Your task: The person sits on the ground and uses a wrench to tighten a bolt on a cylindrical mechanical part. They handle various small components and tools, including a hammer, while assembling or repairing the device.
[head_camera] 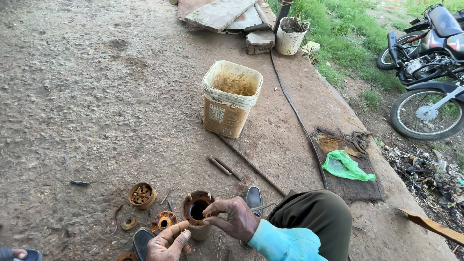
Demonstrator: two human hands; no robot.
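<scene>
**Rusty pump stage on the ground, both hands at its rim**

From my remote view, the right hand [235, 218] pinches the top rim of the rust-brown cylindrical metal housing [197, 214], which stands upright on the bare concrete ground [96, 96], near its lower edge in view. The left hand [169, 241] hovers just beside the housing's base, fingers half curled and grasping nothing that I can see. Left of the housing lie loose parts: a rusty orange impeller disc [164, 222], a small rusty cup-shaped casing [142, 195] and a flat rusted washer ring [128, 222]. Two short rusty metal rods [225, 167] rest further up, near a stained cream plastic bucket [231, 98]. I judge the work partway: several pieces lie separate and the housing bore looks empty, though I cannot tell what remains inside.
</scene>
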